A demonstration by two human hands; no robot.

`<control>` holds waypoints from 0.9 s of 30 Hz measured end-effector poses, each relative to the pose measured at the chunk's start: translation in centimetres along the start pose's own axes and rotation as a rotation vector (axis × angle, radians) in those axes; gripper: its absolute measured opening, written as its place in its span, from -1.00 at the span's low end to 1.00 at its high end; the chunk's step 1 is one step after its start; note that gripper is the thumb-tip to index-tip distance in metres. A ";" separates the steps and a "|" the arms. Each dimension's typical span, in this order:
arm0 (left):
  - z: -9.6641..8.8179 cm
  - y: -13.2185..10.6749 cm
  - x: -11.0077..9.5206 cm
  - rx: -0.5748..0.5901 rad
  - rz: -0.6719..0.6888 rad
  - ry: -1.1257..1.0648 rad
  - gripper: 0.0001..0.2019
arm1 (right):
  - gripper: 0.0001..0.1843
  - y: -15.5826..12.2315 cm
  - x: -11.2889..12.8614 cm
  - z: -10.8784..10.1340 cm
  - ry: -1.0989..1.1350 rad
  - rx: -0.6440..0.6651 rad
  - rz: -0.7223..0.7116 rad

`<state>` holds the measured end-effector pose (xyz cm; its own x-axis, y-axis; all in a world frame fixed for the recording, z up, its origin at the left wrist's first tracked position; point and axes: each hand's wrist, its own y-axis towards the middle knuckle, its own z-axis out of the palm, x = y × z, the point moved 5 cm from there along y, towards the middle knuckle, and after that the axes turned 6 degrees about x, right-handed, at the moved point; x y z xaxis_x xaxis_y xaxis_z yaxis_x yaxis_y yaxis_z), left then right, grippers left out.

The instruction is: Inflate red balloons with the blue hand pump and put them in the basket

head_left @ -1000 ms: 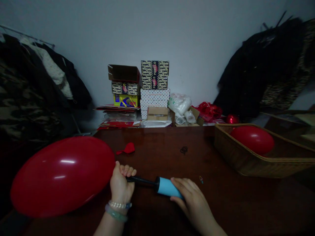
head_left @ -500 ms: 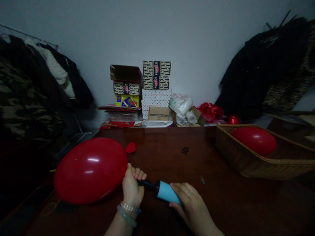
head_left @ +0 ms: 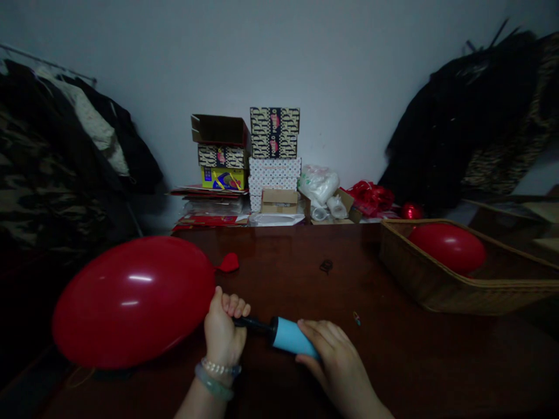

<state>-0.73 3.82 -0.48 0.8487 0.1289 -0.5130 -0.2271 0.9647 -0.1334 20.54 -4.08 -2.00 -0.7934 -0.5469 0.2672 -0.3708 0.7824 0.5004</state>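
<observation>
Our left hand (head_left: 225, 329) is at the near side of the dark brown wooden table (head_left: 279, 262), its forearm slanting up from the lower edge of the view. The fingers are curled closed in a fist, gripping the narrow black end of a light blue cylindrical hand pump (head_left: 293, 337); the thumb points up, against the tip of a large, glossy red inflated balloon (head_left: 135, 302). Our fist hides the join between balloon and pump. On that wrist we wear a pale beaded bracelet (head_left: 216, 367) and a green bangle (head_left: 213, 383).

Our right hand (head_left: 334, 361) slants in from the lower right, back upward, half closed around the blue cylinder, fingers along its far side and thumb on the near side. The pump lies roughly crosswise between our two hands, tilted down to the right, with the balloon stretching out to the left. Just beyond the balloon we see a flat red balloon (head_left: 230, 262) on the table; at the right, a brown woven basket (head_left: 437, 294) holds another inflated red balloon (head_left: 449, 247).
</observation>
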 end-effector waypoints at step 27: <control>0.6 -1.3 2.0 0.000 -0.040 0.010 -0.52 | -0.54 0.0 0.6 0.4 0.019 0.043 -0.019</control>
<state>1.55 2.91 -0.86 0.8524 0.0875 -0.5155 -0.1928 0.9690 -0.1543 19.87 -4.27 -2.14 -0.7768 -0.5672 0.2735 -0.4066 0.7835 0.4699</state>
